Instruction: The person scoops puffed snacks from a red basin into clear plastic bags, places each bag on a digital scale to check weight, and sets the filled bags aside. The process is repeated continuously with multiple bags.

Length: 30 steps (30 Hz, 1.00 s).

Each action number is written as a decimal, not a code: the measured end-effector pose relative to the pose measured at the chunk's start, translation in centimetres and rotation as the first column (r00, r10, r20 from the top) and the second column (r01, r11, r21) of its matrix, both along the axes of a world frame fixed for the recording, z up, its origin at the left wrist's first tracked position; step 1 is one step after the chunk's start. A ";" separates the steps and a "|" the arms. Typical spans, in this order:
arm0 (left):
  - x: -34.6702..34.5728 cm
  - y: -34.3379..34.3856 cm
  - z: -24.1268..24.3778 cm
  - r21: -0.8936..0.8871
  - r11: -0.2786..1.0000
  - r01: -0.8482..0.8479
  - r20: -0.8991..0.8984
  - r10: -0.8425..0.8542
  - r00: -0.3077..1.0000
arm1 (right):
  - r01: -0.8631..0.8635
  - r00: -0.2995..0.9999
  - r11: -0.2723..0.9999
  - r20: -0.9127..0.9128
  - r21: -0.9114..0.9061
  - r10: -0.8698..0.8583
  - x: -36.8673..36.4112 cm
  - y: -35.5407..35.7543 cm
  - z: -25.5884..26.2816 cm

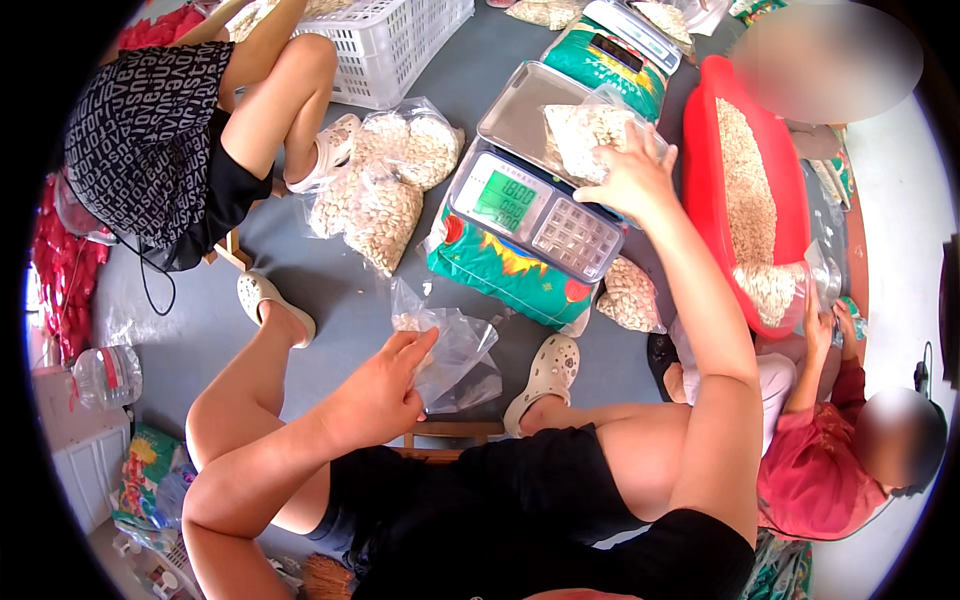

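Note:
My right hand (631, 180) reaches forward to a clear plastic bag of pale seeds or beans (585, 135) on the steel pan of a digital scale (536, 214). Its fingers are spread against the bag; whether they grip it is hard to see. The scale rests on a plump green printed sack (502, 277), and its green display is lit. Nearer to me, my left hand (386, 386) has curled fingers at a thin clear plastic bag (454, 356) with a few pale pieces inside. That bag hangs between my knees, partly hidden by the hand.
Filled clear bags (382, 217) lie left of the scale, another bag (631, 296) at its right. A red tub (694, 172) holds loose pale seeds; a co-worker (817, 465) holds a bag at its near end. Another person (157, 142) sits left, near a white crate (382, 52). A second scale (637, 34) stands behind.

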<state>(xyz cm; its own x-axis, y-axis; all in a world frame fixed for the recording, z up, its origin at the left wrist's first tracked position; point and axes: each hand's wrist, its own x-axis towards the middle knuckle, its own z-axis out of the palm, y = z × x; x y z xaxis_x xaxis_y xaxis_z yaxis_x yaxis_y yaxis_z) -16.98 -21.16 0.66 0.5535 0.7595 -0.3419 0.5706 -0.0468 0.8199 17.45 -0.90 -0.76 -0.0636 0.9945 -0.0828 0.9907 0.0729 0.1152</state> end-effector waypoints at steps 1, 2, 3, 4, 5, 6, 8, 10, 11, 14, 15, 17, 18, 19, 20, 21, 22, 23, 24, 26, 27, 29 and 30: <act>-0.2 -0.1 -0.1 -0.007 1.000 -0.006 -0.005 0.006 1.000 | -0.052 0.999 0.992 0.004 0.112 0.052 -0.3 0.0 -1.6; -0.5 -0.2 -0.2 -0.014 1.000 -0.012 -0.009 0.012 1.000 | -0.073 0.997 0.983 0.039 0.168 0.067 0.1 1.0 -2.7; -0.6 -0.2 0.1 -0.014 1.000 -0.008 -0.018 0.008 1.000 | -0.096 0.994 0.971 0.070 0.220 0.082 0.9 2.3 -3.3; -0.9 -0.2 0.4 -0.019 1.000 -0.014 -0.027 0.014 1.000 | -0.105 0.993 0.960 0.076 0.260 0.088 1.2 3.3 -3.2; -1.0 -0.1 0.7 -0.021 1.000 -0.012 -0.031 0.012 0.999 | -0.105 0.994 0.935 0.073 0.339 0.085 2.6 4.7 -3.6; -1.1 -0.2 1.0 -0.050 0.998 -0.026 -0.032 0.024 0.999 | -0.041 0.999 0.947 0.015 0.317 0.039 2.9 5.7 -3.5; -1.2 -0.2 1.4 -0.101 0.994 -0.044 -0.029 0.041 0.999 | 0.085 0.993 0.968 -0.098 0.237 -0.063 3.0 7.1 -3.8; -1.6 -0.5 0.7 -0.033 0.998 -0.044 -0.010 0.044 0.999 | 0.208 0.961 0.970 -0.209 0.126 -0.179 3.3 8.7 -4.8; -1.8 -0.5 0.5 0.003 0.999 -0.044 -0.003 0.044 0.999 | 0.199 0.962 0.977 -0.206 0.080 -0.179 3.7 9.8 -5.3; -2.3 -0.5 0.6 0.005 0.999 -0.049 -0.002 0.049 0.999 | 0.221 0.963 0.971 -0.180 0.090 -0.202 2.5 11.5 -5.9; -2.4 -0.6 0.7 0.006 0.999 -0.050 0.003 0.050 0.999 | 0.157 0.965 0.979 -0.230 0.130 -0.124 2.6 12.0 -5.9; -2.5 -0.5 1.1 0.012 0.999 -0.049 0.027 0.049 0.998 | 0.035 0.951 0.975 -0.306 0.221 0.035 3.7 13.3 -5.3; -2.8 -0.7 1.3 0.001 0.998 -0.057 0.019 0.057 0.998 | -0.063 0.960 0.913 -0.226 0.403 0.166 2.9 12.7 -4.7; -3.0 -0.9 1.5 -0.007 0.998 -0.060 0.013 0.060 0.998 | -0.078 0.921 0.870 -0.298 0.488 0.249 2.6 12.6 -4.2; -3.2 -1.0 1.7 -0.015 0.998 -0.063 0.008 0.063 0.998 | -0.089 0.909 0.848 -0.305 0.523 0.284 2.7 12.5 -3.4; -3.4 -1.1 1.9 -0.031 0.998 -0.056 0.000 0.056 0.998 | -0.102 0.895 0.824 -0.311 0.558 0.321 2.0 12.1 -2.0; -3.6 -1.1 2.3 -0.048 0.998 -0.046 -0.010 0.045 0.999 | -0.131 0.865 0.775 -0.311 0.618 0.394 1.2 11.3 -0.7; -3.8 -1.2 2.4 -0.065 0.997 -0.039 -0.025 0.038 0.999 | -0.154 0.828 0.721 -0.310 0.675 0.468 0.0 10.4 0.4; -4.1 -1.5 2.3 -0.062 0.997 -0.050 -0.020 0.049 0.999 | -0.155 0.797 0.716 -0.342 0.681 0.498 -2.1 9.4 2.0; -4.6 -1.9 1.5 -0.057 0.997 -0.053 -0.003 0.053 0.999 | -0.218 0.806 0.576 -0.188 0.788 0.562 -5.1 8.8 4.5; -4.9 -2.1 1.3 -0.053 0.997 -0.061 -0.012 0.060 0.998 | -0.234 0.816 0.501 -0.112 0.833 0.567 -6.6 8.9 5.1; -5.3 -2.1 1.1 -0.036 0.997 -0.064 -0.019 0.064 0.998 | -0.245 0.753 0.480 -0.147 0.842 0.642 -10.0 9.3 5.9; -5.5 -2.0 1.0 -0.051 0.996 -0.067 -0.027 0.066 0.997 | -0.253 0.722 0.466 -0.156 0.848 0.674 -11.5 9.7 6.2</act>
<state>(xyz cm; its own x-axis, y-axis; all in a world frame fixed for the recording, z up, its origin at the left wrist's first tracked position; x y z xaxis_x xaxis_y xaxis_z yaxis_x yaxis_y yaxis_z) -22.49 -23.16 1.66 0.4928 0.7752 -0.3953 0.5917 0.0346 0.8054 5.96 8.78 5.40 -0.3505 0.4680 0.8112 0.7708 0.6362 -0.0340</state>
